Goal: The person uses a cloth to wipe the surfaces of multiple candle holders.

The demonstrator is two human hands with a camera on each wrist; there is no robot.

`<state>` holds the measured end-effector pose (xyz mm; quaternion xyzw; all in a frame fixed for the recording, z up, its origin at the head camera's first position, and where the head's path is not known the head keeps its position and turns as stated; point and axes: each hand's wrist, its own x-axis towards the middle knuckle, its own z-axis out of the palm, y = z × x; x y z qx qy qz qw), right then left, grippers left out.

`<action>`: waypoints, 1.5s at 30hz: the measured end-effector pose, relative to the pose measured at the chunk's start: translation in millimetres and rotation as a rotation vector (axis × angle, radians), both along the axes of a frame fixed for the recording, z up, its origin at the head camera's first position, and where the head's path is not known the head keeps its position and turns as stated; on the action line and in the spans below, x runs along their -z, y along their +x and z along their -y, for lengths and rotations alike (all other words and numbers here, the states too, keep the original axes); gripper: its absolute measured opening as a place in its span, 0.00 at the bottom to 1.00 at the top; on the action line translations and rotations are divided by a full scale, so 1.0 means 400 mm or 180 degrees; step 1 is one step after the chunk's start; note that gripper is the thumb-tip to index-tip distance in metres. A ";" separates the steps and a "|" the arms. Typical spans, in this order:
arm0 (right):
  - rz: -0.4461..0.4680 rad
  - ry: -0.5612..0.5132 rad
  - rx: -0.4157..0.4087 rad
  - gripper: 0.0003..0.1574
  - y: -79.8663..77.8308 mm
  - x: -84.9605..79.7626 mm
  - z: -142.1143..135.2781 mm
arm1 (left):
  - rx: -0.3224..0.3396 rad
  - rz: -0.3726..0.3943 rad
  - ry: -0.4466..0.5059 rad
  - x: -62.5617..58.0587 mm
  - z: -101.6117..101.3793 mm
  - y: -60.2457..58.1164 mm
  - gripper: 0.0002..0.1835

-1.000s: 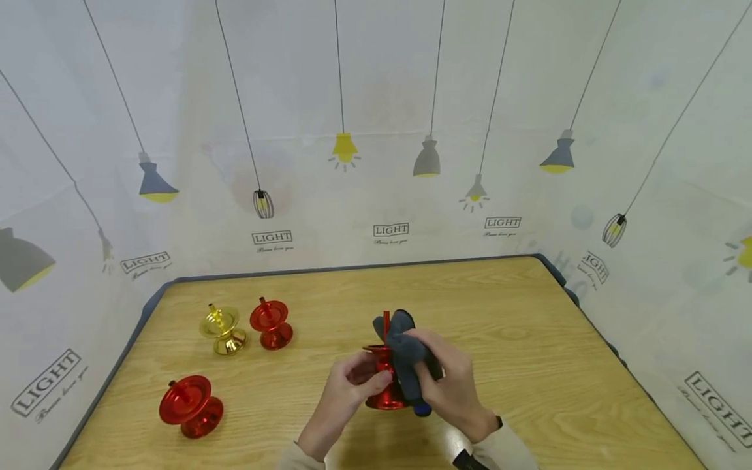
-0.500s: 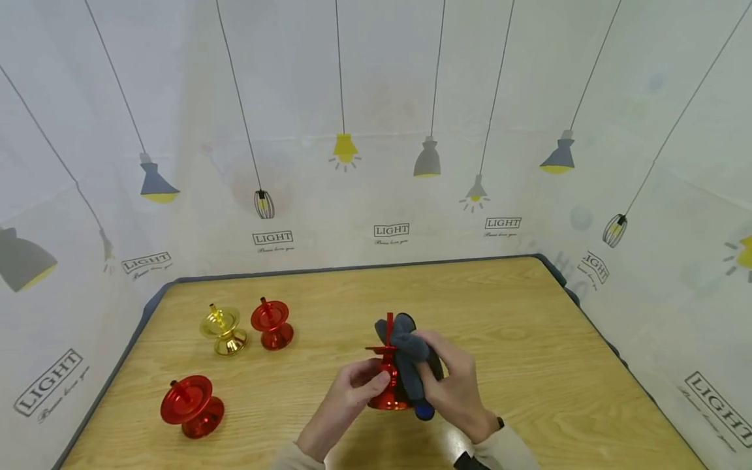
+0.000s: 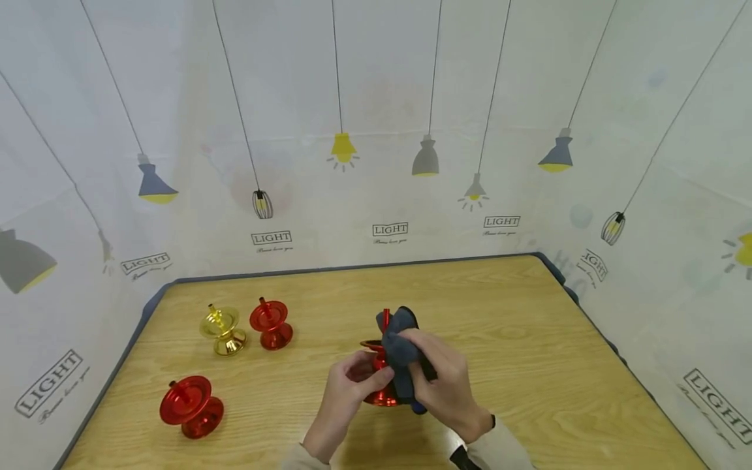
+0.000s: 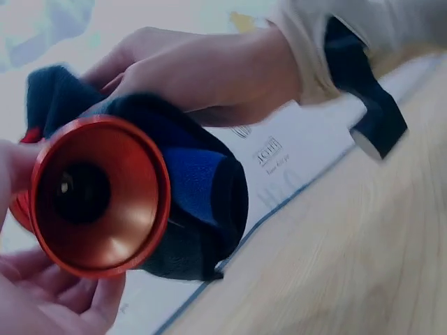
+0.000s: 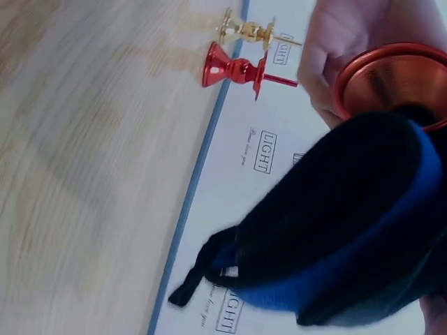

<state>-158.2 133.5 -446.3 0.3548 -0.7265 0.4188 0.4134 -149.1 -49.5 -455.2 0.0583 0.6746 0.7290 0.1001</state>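
A shiny red candlestick [image 3: 383, 397] with a flared base, a dish and a thin stem is held above the table, near the front middle. My left hand [image 3: 346, 390] grips its waist from the left, thumb in front. From the right, my right hand [image 3: 444, 377] pinches a bunched dark blue cloth [image 3: 402, 356] against the dish and stem. Part of the dish is covered by that cloth. In the left wrist view the hollow underside of the base [image 4: 133, 216] faces the camera, and the cloth's bright blue side [image 4: 202, 185] shows beside it.
On the left of the wooden table [image 3: 517, 326] stand a gold candlestick [image 3: 230, 341], a red one [image 3: 276, 335] beside it, and another red one [image 3: 202, 418] closer to the front. A white printed curtain [image 3: 388, 183] surrounds the table's back and sides.
The held candlestick has shifted slightly left and its dish has changed tilt. The cloth has moved a little left with my right hand, over the dish's right side. The standing candlesticks are unmoved.
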 end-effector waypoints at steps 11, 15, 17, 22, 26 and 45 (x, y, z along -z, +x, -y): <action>0.0625 -0.0468 -0.0416 0.29 0.000 0.013 -0.005 | 0.1047 0.0255 0.1020 0.024 0.035 -0.013 0.17; 0.0650 -0.0415 -0.0350 0.28 -0.001 0.015 -0.009 | 0.1196 0.0259 0.1037 0.026 0.035 -0.014 0.21; 0.0527 -0.0298 -0.0211 0.25 -0.002 0.015 -0.013 | 0.0997 0.0127 0.0755 0.021 0.029 -0.013 0.24; 0.0033 0.0025 0.0137 0.13 -0.004 0.009 -0.015 | 0.0203 -0.0146 -0.0052 0.003 0.004 -0.005 0.23; -0.0196 0.0127 0.0207 0.16 -0.002 0.000 -0.006 | -0.0030 -0.0194 -0.0154 -0.002 -0.006 0.000 0.20; 0.0694 -0.0559 -0.0537 0.27 0.005 0.008 0.008 | 0.1462 0.0068 0.1468 0.048 0.052 -0.009 0.13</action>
